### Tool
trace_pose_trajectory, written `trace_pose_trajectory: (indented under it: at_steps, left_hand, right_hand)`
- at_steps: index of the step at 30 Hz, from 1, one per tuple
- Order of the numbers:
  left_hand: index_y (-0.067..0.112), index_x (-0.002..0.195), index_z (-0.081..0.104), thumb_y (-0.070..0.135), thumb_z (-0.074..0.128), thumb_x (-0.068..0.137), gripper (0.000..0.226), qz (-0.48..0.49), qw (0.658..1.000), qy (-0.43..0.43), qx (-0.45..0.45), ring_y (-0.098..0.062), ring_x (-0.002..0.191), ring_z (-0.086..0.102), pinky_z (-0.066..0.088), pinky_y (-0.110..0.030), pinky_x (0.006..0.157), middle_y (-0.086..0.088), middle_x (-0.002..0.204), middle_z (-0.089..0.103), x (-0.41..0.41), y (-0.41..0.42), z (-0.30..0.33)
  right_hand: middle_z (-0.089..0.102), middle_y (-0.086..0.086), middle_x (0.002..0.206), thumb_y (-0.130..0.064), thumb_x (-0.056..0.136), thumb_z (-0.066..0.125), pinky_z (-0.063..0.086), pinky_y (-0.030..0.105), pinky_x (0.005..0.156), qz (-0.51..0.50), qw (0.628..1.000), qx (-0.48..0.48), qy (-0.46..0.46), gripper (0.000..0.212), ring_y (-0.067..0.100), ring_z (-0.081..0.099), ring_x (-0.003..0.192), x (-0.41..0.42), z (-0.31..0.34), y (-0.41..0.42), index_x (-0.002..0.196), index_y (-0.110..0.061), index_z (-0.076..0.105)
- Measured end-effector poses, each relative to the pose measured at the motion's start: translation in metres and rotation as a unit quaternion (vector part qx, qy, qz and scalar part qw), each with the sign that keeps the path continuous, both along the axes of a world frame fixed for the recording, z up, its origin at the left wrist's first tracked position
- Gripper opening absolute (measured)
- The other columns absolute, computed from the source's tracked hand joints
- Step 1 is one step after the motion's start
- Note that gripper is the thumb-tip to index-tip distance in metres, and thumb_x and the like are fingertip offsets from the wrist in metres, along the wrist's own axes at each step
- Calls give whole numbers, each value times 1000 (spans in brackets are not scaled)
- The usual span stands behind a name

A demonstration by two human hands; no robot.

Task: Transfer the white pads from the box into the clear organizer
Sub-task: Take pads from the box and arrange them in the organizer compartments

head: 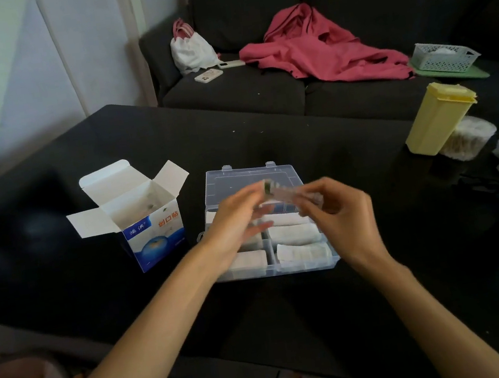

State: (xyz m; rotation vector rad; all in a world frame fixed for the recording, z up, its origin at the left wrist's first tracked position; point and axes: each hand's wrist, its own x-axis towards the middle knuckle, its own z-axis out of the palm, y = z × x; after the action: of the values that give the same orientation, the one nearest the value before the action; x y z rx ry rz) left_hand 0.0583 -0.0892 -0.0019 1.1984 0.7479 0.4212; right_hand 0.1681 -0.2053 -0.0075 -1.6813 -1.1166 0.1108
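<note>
Across the near middle of the scene:
Worktop (316, 154): dark cloth is carrying everything, so the white things are showing up plainly.
Clear organizer (307, 265): sitting centre with its lid lying open toward the far side, likely so both hands are reaching in freely; white pads (293, 233) are already filling its near compartments.
Box (148, 227): standing just left of the organizer, flaps spread wide, keeping more stock within reach.
Left hand (233, 222): hovering over the organizer, fingers pinching the left end of a blurred strip (287, 195).
Right hand (337, 218): fingertips pinching the strip's right end, seemingly squaring it before placing.
</note>
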Motion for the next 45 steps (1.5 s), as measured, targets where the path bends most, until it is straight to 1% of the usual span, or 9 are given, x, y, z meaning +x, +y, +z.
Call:
trace_pose_trajectory:
  at_steps: [3,7,13,17,19,26,30,36,45]
  left_hand:
    - [10,108,66,35,46,97,34,-50,994,4,-95,-21,87,70,58,-31,69,-13,104,70,-8,10,6]
    - [16,102,69,12,68,83,20,-88,995,29,-25,-17,89,70,59,-24,67,-7,103,71,-12,9,4]
    - [27,100,64,12,68,84,22,-99,981,24,165,-4,85,63,50,-11,59,12,95,65,-8,3,-4]
    - [23,102,65,13,71,82,24,-107,973,37,202,-5,85,63,52,-12,61,9,97,64,-1,-4,-9]
    - [25,104,65,13,71,81,27,-114,976,36,182,-7,87,64,53,-13,62,7,100,65,-1,-5,-9]
    - [33,109,58,8,71,81,40,-87,990,29,105,-16,103,63,57,-24,79,-1,115,67,1,-3,-10]
    - [30,104,61,9,70,82,32,-64,992,24,106,-11,93,61,56,-17,64,6,105,64,5,-7,-10]
    - [26,97,56,5,67,83,28,-62,992,1,111,-2,72,62,51,-13,55,16,85,60,8,-15,-11]
    - [34,87,62,19,68,85,17,-73,995,10,73,-6,87,65,54,-19,62,14,88,69,4,-9,-7]
  right_hand:
    - [68,-10,95,-12,79,69,55,22,80,26,991,8,-135,19,4,66,89,9,-5,-7,97,-19,71]
    - [67,-8,101,-15,76,71,55,24,82,47,980,-21,-191,18,5,64,95,8,-7,-7,93,-22,73]
    - [53,-15,118,-38,62,73,49,24,88,126,954,-216,166,79,6,54,108,24,7,-16,133,-39,38]
    - [68,0,99,-22,78,66,56,20,67,89,954,-172,230,21,8,67,86,32,4,-21,99,-26,65]
    - [69,-1,92,-16,79,68,53,16,61,67,959,-169,217,12,7,68,80,34,-1,-22,89,-23,68]
    - [71,2,91,-12,82,68,58,25,69,36,951,-171,255,20,13,69,81,36,1,-21,102,-16,68]
    - [60,-8,89,-5,85,63,56,21,60,36,953,-208,216,19,14,63,76,26,2,-16,92,-23,65]
    - [64,-5,85,-27,78,72,53,16,53,3,979,-170,109,19,11,65,75,14,-3,-7,91,-15,66]
    - [69,2,88,-26,88,59,54,19,59,47,932,-212,290,17,10,69,71,14,3,-5,89,-13,70]
